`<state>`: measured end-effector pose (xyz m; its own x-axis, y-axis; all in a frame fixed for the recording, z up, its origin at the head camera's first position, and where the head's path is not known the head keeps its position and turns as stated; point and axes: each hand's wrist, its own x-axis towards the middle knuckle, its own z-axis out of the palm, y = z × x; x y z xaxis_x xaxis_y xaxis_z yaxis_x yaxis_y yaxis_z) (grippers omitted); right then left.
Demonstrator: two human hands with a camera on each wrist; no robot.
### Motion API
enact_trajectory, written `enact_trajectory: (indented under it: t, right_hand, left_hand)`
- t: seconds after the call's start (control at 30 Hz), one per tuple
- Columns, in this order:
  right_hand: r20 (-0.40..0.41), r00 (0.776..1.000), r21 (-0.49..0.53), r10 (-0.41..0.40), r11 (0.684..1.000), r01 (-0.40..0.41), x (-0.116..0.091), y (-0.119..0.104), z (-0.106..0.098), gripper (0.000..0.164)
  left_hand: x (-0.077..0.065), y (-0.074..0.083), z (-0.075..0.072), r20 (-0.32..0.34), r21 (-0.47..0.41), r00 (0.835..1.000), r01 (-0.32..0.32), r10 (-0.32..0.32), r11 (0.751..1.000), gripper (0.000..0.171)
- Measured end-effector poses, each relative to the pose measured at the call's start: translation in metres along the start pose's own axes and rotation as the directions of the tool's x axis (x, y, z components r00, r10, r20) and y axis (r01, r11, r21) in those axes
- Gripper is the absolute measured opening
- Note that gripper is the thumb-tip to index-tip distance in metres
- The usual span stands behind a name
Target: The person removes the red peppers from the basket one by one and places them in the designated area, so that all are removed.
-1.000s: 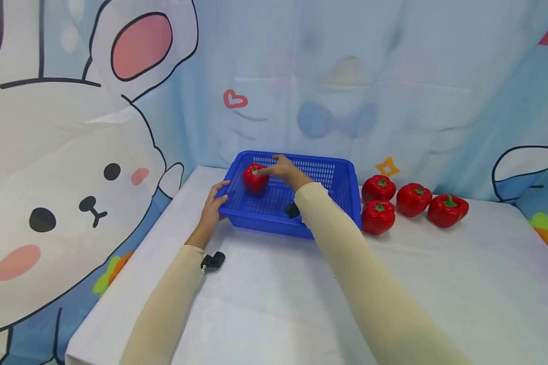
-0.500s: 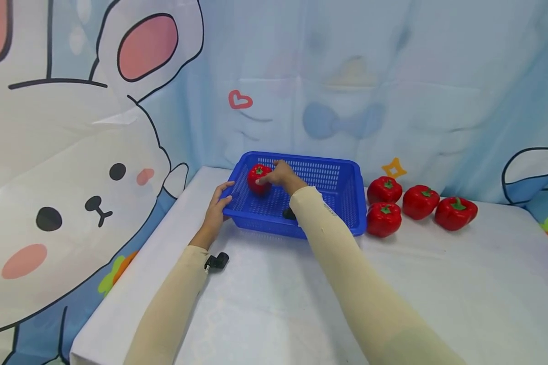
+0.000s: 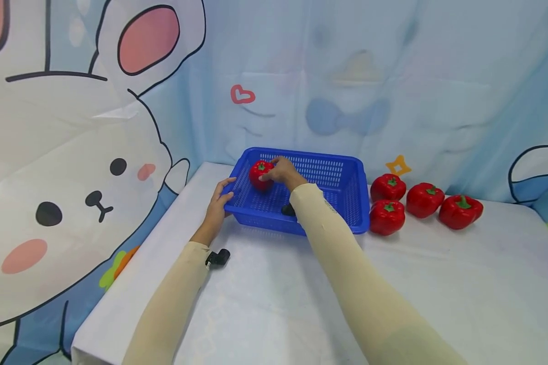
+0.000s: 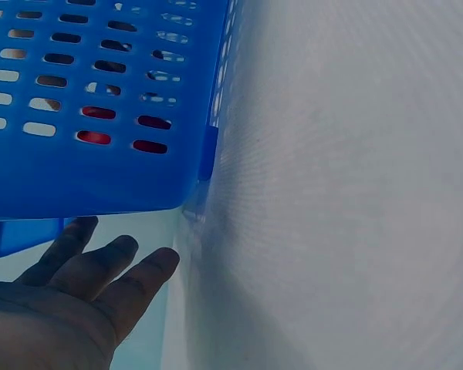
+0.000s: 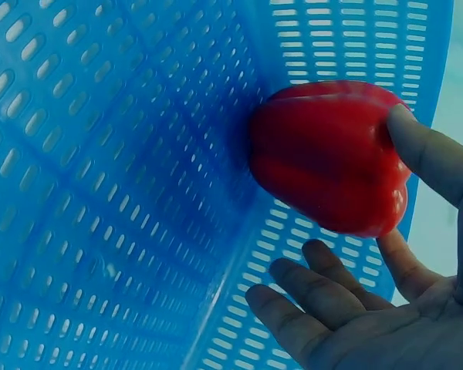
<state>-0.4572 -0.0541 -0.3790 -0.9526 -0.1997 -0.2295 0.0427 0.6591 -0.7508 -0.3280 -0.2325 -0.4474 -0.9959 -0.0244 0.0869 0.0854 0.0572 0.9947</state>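
The blue perforated basket (image 3: pixel 269 221) stands on the white table. My left hand (image 3: pixel 215 209) is at its left rim, and in the left wrist view its fingers (image 4: pixel 139 289) extend nearly straight and spread beside the basket wall. Inside, near the left end, a red bell pepper (image 3: pixel 260 176) with a green stem stands upright. My right hand (image 3: pixel 284 171) reaches over the front rim and pinches this pepper between thumb and index finger. The right wrist view shows the thumb (image 5: pixel 424 150) on one side of the pepper, the index finger at its other side, and the remaining fingers spread free.
Several more red bell peppers (image 3: pixel 422 199) lie on the table (image 3: pixel 438 284) just right of the basket; the nearest pepper (image 3: pixel 386 217) sits close by its right wall. A cartoon-printed curtain (image 3: pixel 274 116) hangs along the back and left.
My right hand has shifted from a finger laid over the pepper's top to a thumb-and-finger pinch at its right side. The left hand stays at the rim.
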Motion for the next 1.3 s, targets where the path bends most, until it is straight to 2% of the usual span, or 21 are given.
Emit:
enact_trajectory:
  t: [0.1,0.23,0.43,0.57,0.8,0.9,1.07,1.2,1.3]
  right_hand:
    - [0.008,1.000,-0.008,-0.010,1.000,0.010,0.000,0.000,0.000,0.078]
    - [0.044,0.999,-0.019,-0.007,1.000,0.008,0.001,-0.001,0.001,0.085]
    - [0.065,0.998,-0.061,-0.009,0.998,0.013,0.003,-0.002,0.000,0.084]
    - [0.051,0.999,-0.074,-0.018,0.997,0.021,0.004,-0.003,-0.001,0.082]
    - [0.033,0.999,-0.058,-0.036,0.998,0.038,0.005,0.000,0.000,0.080]
    - [0.020,0.998,-0.045,-0.051,0.998,0.052,0.005,0.000,-0.002,0.080]
    - [0.013,0.995,-0.031,-0.099,0.995,0.099,0.003,-0.001,-0.003,0.082]
    - [0.011,0.983,-0.056,-0.184,0.981,0.184,-0.006,-0.006,-0.005,0.079]
    - [0.014,0.976,-0.036,-0.215,0.976,0.216,-0.016,-0.011,-0.009,0.077]
  left_hand:
    - [-0.008,0.011,0.002,0.008,0.001,1.000,0.005,-0.005,1.000,0.048]
    - [-0.017,0.026,0.006,0.011,-0.001,1.000,0.003,-0.003,1.000,0.048]
    - [-0.019,0.030,0.008,0.016,-0.003,1.000,0.000,0.000,1.000,0.049]
    - [-0.016,0.027,0.007,0.014,-0.004,1.000,-0.001,0.001,1.000,0.049]
    - [0.002,-0.002,0.001,-0.025,0.005,1.000,-0.019,0.019,1.000,0.046]
    - [0.003,-0.002,0.000,-0.026,0.006,1.000,-0.011,0.011,1.000,0.046]
    - [0.000,0.005,0.000,-0.011,0.012,1.000,0.005,-0.005,1.000,0.049]
    - [-0.010,0.020,0.003,-0.003,0.022,1.000,0.004,-0.004,1.000,0.049]
    - [-0.018,0.028,0.005,0.003,0.017,1.000,-0.003,0.002,1.000,0.049]
